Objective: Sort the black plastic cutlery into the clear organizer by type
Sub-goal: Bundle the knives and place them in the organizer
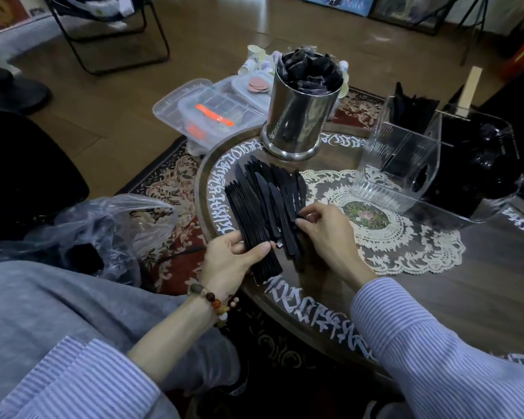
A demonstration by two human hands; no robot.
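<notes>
A pile of black plastic knives (273,192) lies fanned out on the round dark table (436,297). My left hand (233,261) grips a neat stack of black cutlery (248,219) by its handles at the table's left edge. My right hand (324,228) pinches the handle ends of the loose knives beside that stack. The clear organizer (406,164) stands at the right, with black cutlery upright in its back compartment (406,107); its front compartments look mostly see-through.
A steel canister (300,116) stuffed with black wrappers stands behind the pile. A clear tray holding black pieces (481,164) sits right of the organizer. Lidded plastic boxes (212,110) lie on the floor, a plastic bag (103,231) at my left, a lace doily (390,231) centre.
</notes>
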